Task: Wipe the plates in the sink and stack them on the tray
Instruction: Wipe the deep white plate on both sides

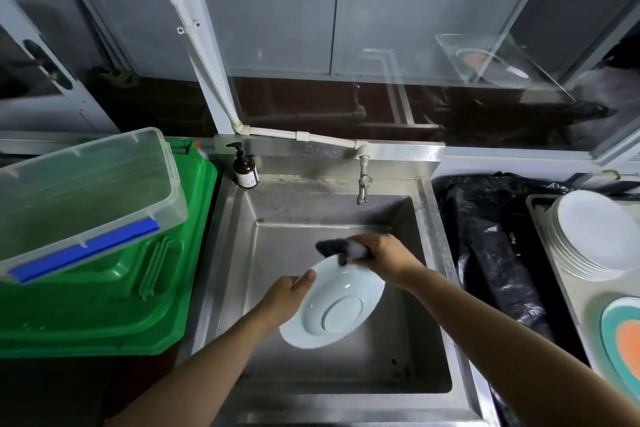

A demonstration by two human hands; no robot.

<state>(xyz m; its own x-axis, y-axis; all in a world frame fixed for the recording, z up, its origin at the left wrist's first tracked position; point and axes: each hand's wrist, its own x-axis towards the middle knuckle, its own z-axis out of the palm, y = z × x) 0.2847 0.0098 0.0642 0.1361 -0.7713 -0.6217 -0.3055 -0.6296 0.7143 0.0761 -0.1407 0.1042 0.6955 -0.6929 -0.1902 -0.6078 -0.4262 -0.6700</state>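
Both hands busy: left hand (pixel 284 295) fingers grip plate (pixel 332 305) rim.

There is a single view, from a wide-angle camera worn on the person's head. It looks forward and steeply down into the square stainless-steel sink (pixel 429 253), close enough that both forearms reach in from the bottom edge. The green plastic bin (pixel 114 291) fills the left margin, the metal tray (pixel 568 288) the right. Straight lines bow toward the frame's edges. The upper part takes in the grey-framed glass partition (pixel 339 21) behind the sink.
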